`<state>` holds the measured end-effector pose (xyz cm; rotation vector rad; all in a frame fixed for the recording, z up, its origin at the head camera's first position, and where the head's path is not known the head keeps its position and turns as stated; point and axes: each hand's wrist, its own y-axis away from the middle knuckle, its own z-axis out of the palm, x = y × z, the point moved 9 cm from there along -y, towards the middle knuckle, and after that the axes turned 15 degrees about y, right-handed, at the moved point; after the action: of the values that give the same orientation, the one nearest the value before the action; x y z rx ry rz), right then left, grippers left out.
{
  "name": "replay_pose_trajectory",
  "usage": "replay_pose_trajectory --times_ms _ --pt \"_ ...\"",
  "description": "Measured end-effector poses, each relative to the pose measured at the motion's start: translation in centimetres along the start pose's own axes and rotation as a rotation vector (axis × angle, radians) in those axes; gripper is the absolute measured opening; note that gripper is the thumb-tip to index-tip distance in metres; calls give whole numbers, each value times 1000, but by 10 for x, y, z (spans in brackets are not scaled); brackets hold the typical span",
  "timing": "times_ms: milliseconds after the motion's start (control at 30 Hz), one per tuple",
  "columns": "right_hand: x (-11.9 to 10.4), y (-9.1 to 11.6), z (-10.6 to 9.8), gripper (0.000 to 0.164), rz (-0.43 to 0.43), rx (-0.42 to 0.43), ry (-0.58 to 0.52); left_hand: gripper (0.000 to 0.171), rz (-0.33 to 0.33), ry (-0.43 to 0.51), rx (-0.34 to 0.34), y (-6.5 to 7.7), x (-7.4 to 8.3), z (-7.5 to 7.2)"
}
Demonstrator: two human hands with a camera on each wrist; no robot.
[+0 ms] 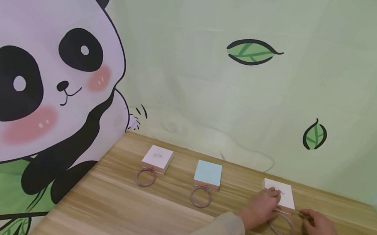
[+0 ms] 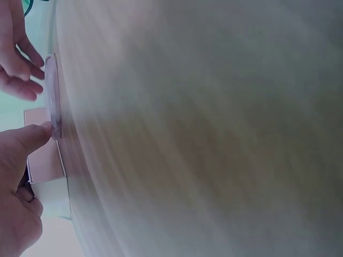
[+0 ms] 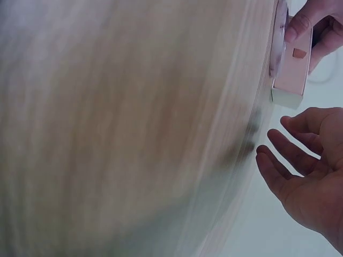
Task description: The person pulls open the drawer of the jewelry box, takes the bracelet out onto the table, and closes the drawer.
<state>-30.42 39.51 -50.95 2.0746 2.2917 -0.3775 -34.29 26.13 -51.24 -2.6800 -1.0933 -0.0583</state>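
At the right end of the row, my left hand (image 1: pixel 262 207) grips a small white gift box (image 1: pixel 288 200), fingers over its lid. In the left wrist view, the thumb touches a translucent mauve bangle (image 2: pixel 52 88) lying flat by the box's pinkish front side. My right hand (image 1: pixel 322 229) is just to the right of that box, fingers loosely bent and holding nothing. The right wrist view shows this hand's fingers (image 3: pixel 295 152) spread apart, with the box (image 3: pixel 292 75) beyond them.
A light blue box (image 1: pixel 208 174) stands mid-row with a mauve bangle (image 1: pixel 190 200) before it. Farther left is a pale pink-white box (image 1: pixel 158 157) with another bangle (image 1: pixel 136 179). The wooden table (image 1: pixel 121 218) meets a green wall (image 1: pixel 193 75) with a panda picture at its back edge.
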Motion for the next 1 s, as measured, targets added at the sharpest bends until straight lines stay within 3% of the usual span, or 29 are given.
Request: replay_pose_trajectory --times_ms 333,633,767,1000 --pt "-1 4 0 27 22 -14 1 45 -11 61 -20 4 -8 3" --pt "-2 2 -1 28 26 -20 5 37 31 35 28 2 -5 1" --pt "-5 2 -1 28 18 -8 6 37 6 75 56 4 -11 3" --pt "-13 5 -8 27 9 13 6 42 -12 162 74 18 -18 -14"
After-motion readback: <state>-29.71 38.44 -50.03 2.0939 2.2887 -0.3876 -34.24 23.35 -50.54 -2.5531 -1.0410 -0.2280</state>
